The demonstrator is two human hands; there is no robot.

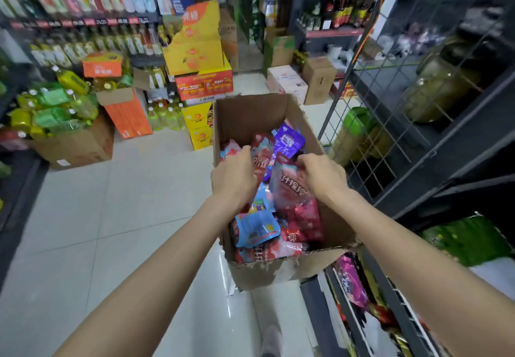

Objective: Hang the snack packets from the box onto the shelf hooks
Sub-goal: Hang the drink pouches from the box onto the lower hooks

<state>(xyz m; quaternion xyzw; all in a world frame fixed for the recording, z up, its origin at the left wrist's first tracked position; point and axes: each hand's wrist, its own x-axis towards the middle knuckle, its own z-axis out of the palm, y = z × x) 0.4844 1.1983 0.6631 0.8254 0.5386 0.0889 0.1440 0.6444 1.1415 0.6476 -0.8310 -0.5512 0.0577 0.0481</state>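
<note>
Left hand (234, 179) was in the box (245, 117), centre frame, fingers curled down over a red packet (260, 159). Fingertips hidden behind the knuckles, so grip vs. plain contact: can't tell. Right hand (323, 175) was just beside it, fingers bent into the pile at the top edge of a red-and-white packet (291, 186). Looked like a pinch, but fingertips were buried in the wrappers, so can't tell.

Purple packet (288, 140) stood tilted between the two hands, toward the far wall of the box. Blue packet (256, 228) lay lower, partly under the left wrist. More red and pink packets filled the near half, overlapping; count unreadable, print blurred.

Box sat open-topped, near flap torn and ragged, its base hidden. It was right against the dark wire shelf rack (390, 122) on the right of frame. Hooks on the rack not distinguishable. Bottom right: a lower shelf bin with a pink packet (352, 281), cut off by the right forearm and the frame edge.

Left of frame: bottles (69, 100) and orange cartons (128, 117) on the tiled floor (83, 217), soft with blur. Upper shelf labels illegible.
</note>
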